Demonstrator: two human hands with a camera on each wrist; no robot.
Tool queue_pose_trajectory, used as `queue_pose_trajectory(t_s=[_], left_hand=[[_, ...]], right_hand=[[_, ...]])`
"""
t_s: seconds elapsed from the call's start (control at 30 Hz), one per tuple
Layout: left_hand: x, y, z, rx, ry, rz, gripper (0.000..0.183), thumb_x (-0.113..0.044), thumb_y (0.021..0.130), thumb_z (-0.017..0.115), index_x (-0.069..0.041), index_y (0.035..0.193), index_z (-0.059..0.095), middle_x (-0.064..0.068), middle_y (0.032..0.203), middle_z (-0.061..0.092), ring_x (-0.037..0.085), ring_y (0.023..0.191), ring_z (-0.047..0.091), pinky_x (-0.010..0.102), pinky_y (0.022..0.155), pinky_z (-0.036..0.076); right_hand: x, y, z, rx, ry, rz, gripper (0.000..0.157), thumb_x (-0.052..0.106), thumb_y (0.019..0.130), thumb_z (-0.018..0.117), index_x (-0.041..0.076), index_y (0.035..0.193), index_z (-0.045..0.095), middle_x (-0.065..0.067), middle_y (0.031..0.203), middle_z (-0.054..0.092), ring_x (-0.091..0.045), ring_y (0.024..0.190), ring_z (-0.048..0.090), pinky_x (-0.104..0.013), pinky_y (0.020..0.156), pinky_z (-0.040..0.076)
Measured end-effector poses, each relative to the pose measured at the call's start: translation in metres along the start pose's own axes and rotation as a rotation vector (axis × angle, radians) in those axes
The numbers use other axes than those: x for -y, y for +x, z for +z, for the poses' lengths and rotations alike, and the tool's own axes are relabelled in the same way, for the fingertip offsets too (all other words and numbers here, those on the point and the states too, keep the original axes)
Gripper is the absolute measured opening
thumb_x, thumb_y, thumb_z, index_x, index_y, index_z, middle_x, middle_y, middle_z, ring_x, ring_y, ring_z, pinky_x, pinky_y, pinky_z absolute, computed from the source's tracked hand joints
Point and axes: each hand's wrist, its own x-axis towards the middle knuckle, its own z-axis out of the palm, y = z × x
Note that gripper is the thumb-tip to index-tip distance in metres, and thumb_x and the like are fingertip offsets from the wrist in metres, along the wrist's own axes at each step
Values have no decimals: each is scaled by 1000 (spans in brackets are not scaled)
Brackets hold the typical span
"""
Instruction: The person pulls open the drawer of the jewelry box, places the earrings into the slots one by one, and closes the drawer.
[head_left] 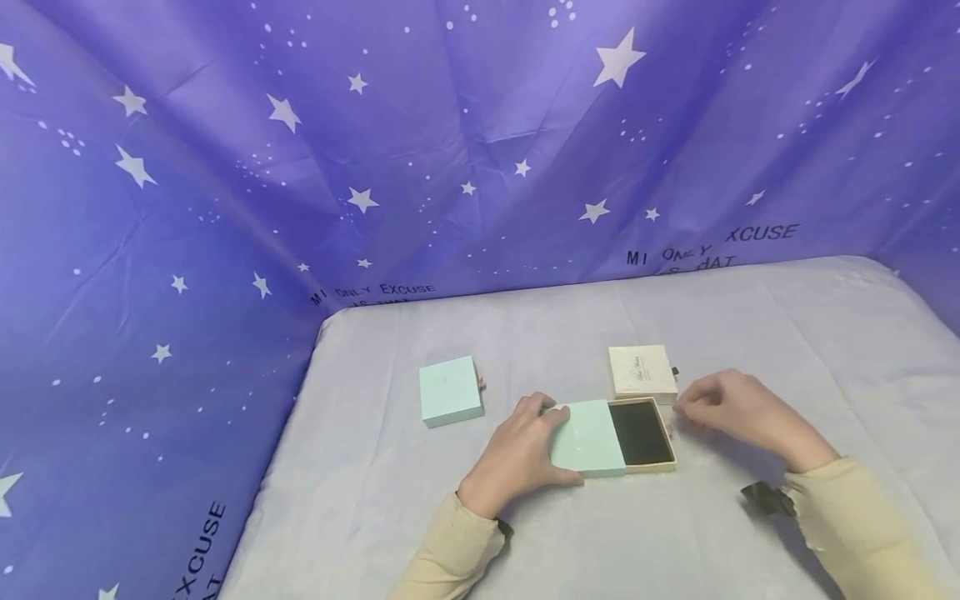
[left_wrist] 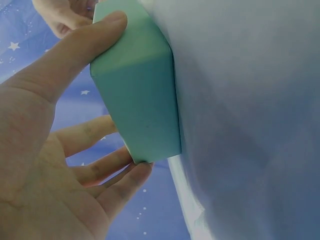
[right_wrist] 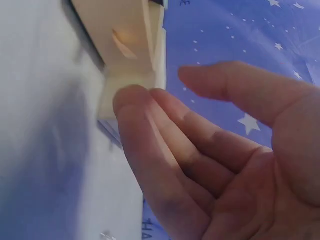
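Observation:
A mint-green drawer box (head_left: 588,439) lies on the table with its cream tray (head_left: 651,469) pulled partly out to the right, showing a black lining. My left hand (head_left: 525,446) grips the sleeve by its left end, the thumb along the near side and the fingers at the far side, as the left wrist view also shows. Just off the tray's right end is my right hand (head_left: 738,408). In the right wrist view a small ribbon tab (right_wrist: 124,46) hangs from the tray's end, and the thumb stands apart from the bent fingers (right_wrist: 145,145), nothing between them.
A second mint-green box (head_left: 450,392) with a pinkish tab sits to the left. Behind the pulled-out tray stands a cream box (head_left: 642,370) with a dark tab on its right side. Purple star-printed curtains (head_left: 465,150) border the pale cloth-covered table (head_left: 360,500).

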Motion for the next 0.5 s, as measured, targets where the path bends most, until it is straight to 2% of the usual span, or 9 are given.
queue_pose_trajectory(t_s=[0.13, 0.23, 0.37, 0.5], left_hand=[[2, 0, -1, -6, -3, 0, 86, -52, 61, 90, -11, 132, 63, 6, 131, 55, 18, 118, 53, 27, 96, 51], [3, 0, -2, -3, 0, -5, 86, -52, 62, 90, -11, 132, 63, 6, 131, 54, 18, 118, 53, 27, 95, 51], [4, 1, -2, 7, 16, -4, 86, -54, 62, 90, -12, 132, 63, 5, 131, 54, 18, 117, 52, 26, 94, 51], [4, 1, 0, 10, 33, 4, 86, -56, 63, 88, -12, 132, 63, 4, 131, 54, 17, 117, 52, 25, 94, 51]], right_hand=[[-1, 4, -12, -36, -6, 10, 25, 22, 96, 63, 1, 105, 73, -5, 88, 73, -16, 74, 65, -48, 79, 54], [-5, 7, -19, -76, -26, 5, 31, 24, 100, 58, -2, 110, 71, -17, 100, 73, -32, 86, 69, -60, 86, 50], [-12, 10, -27, -125, -84, 26, 37, 26, 103, 51, -5, 116, 67, -30, 115, 66, -52, 107, 60, -67, 88, 44], [-22, 13, -33, -156, -147, 39, 35, 20, 102, 51, -8, 121, 62, -36, 118, 61, -57, 106, 56, -69, 86, 43]])
